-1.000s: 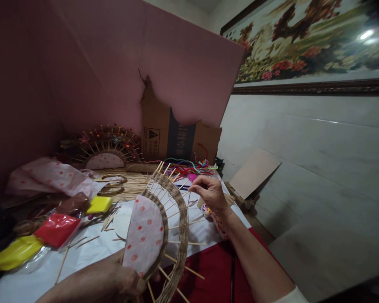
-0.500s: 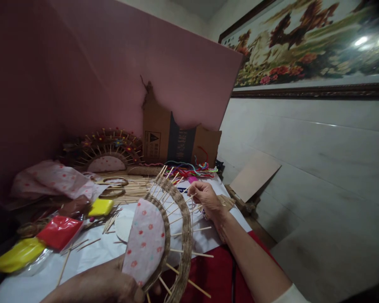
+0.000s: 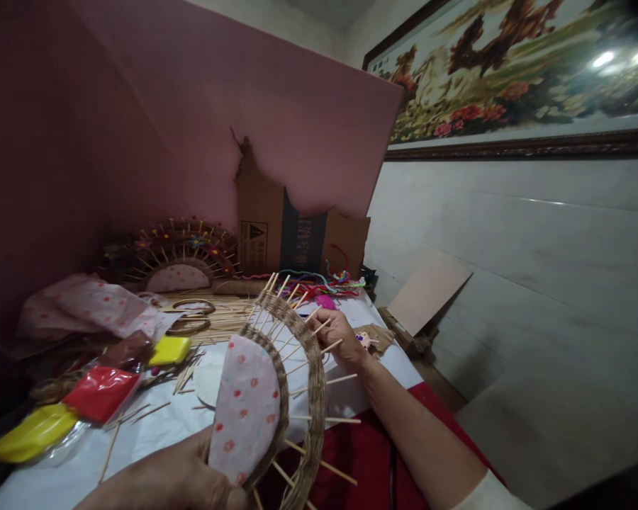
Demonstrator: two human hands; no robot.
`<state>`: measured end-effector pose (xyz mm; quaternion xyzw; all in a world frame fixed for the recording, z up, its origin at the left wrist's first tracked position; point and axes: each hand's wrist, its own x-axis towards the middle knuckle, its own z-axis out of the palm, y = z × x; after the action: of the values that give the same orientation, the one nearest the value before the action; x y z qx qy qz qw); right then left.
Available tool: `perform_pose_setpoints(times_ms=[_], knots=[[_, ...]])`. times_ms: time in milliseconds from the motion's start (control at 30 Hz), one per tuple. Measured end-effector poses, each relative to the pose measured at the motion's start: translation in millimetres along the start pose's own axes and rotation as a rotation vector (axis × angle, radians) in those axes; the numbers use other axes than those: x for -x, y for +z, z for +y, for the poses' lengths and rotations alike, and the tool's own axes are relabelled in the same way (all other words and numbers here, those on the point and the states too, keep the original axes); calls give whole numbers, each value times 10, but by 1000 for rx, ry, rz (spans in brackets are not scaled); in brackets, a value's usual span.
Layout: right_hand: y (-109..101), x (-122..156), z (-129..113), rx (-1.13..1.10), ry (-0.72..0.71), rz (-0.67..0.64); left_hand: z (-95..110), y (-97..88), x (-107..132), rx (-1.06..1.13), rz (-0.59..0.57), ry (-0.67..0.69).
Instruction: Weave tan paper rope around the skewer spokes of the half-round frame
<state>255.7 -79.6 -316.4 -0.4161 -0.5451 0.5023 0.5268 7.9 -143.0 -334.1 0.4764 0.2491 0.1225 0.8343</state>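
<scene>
My left hand (image 3: 175, 471) grips the lower end of a half-round woven fan (image 3: 315, 368), its thumb over the edge of the fabric. The fan has a white cloth half-disc (image 3: 247, 404) with red flower prints, thin wooden sticks (image 3: 341, 421) fanning outward, and two bands of brown twine woven through them. My right hand (image 3: 343, 341) is at the upper right sticks, fingers closed and partly behind them. What its fingertips pinch is too small and hidden to make out.
A similar decorated fan (image 3: 178, 276) leans at the back left by a torn cardboard piece (image 3: 260, 212). Scissors (image 3: 194, 306) lie on many loose sticks (image 3: 228, 319). Red (image 3: 103, 393) and yellow clay packets (image 3: 32, 432) sit at left; coloured pipe cleaners (image 3: 324, 285) lie behind.
My right hand has shifted slightly left and down, its fingers moving behind the sticks. The fan in my left hand has barely moved; the view has shifted slightly.
</scene>
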Motion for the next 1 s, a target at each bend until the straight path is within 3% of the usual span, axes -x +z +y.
perform_pose_setpoints(times_ms=[133, 400, 567, 833, 1000], knots=[[33, 19, -38, -39, -8, -6, 112, 129, -30, 75, 22, 138], [190, 45, 18, -8, -1, -53, 140, 138, -193, 324, 272, 128], [226, 71, 46, -65, 3, -89, 325, 178, -257, 371, 534, 154], [204, 74, 65, -31, -13, -67, 621, 80, -276, 289, 547, 133], [239, 75, 105, 15, -20, -81, 612, -66, -301, 299, 540, 286]])
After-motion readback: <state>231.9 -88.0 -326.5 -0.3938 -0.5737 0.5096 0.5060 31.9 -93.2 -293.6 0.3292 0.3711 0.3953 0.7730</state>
